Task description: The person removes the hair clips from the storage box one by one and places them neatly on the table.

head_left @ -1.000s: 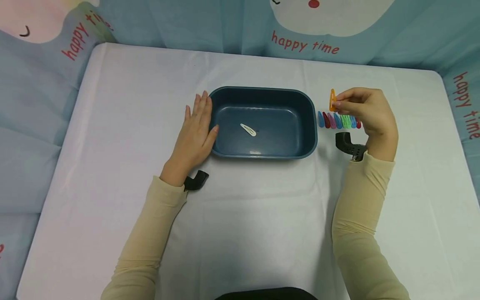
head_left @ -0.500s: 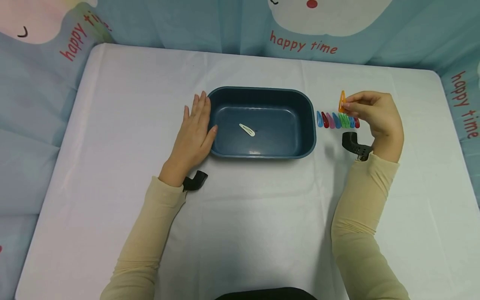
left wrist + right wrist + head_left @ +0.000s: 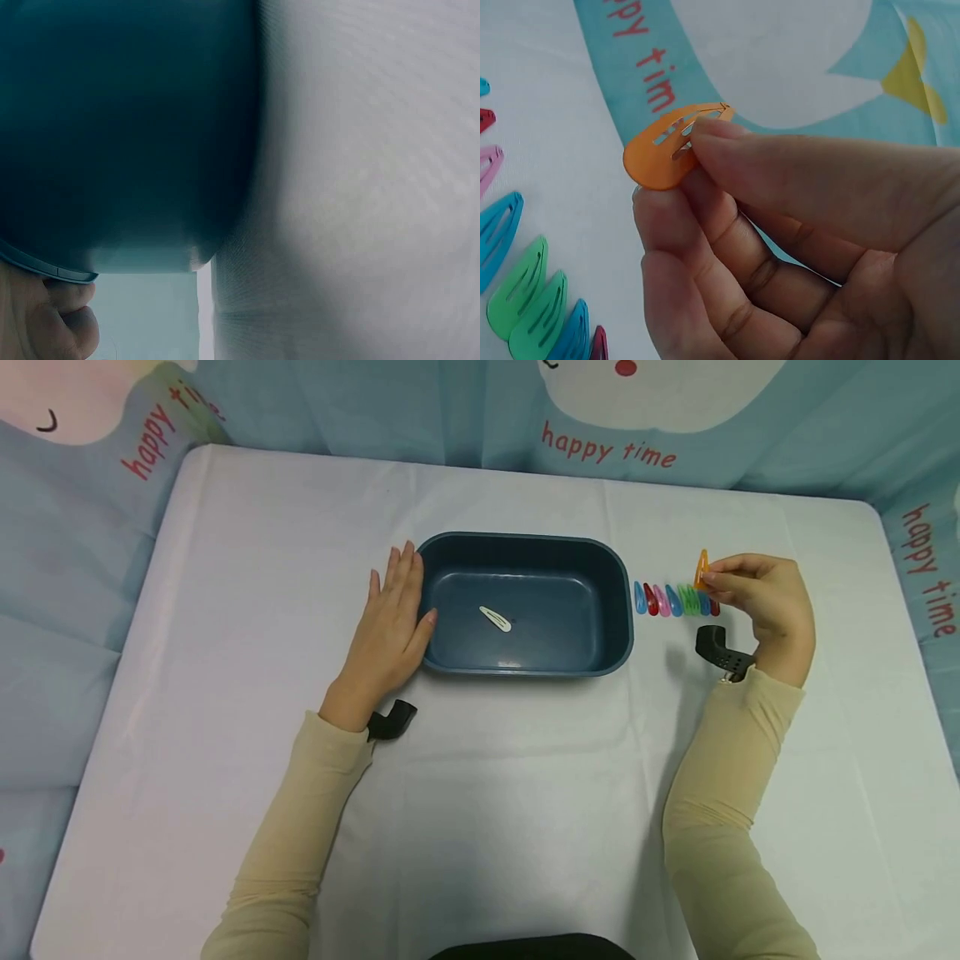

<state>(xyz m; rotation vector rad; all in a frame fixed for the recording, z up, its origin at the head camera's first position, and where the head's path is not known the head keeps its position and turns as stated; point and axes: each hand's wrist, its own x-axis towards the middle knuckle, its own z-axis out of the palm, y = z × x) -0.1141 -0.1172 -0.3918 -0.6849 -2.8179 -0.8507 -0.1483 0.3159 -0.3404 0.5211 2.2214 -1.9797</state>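
Observation:
Between thumb and fingertips, my right hand (image 3: 765,593) pinches an orange snap hair clip (image 3: 656,154), held above the right end of a row of hair clips. That row on the table has blue, red, pink and green clips (image 3: 529,300). My left hand (image 3: 386,618) lies with straight fingers along the left side of a dark blue basin (image 3: 525,670). One white hair clip (image 3: 495,618) lies inside the basin, left of its middle. In the left wrist view, the basin's outer wall (image 3: 127,135) fills much of the picture and curled fingertips show at its rim.
The table (image 3: 480,810) has a white cloth. Light blue printed curtains (image 3: 375,410) hang along the back and sides. Black camera mounts (image 3: 393,720) stick out from both wrists.
My right hand has moved right and slightly toward me along the row of clips, carrying the orange hair clip. The left hand and the basin have stayed in place.

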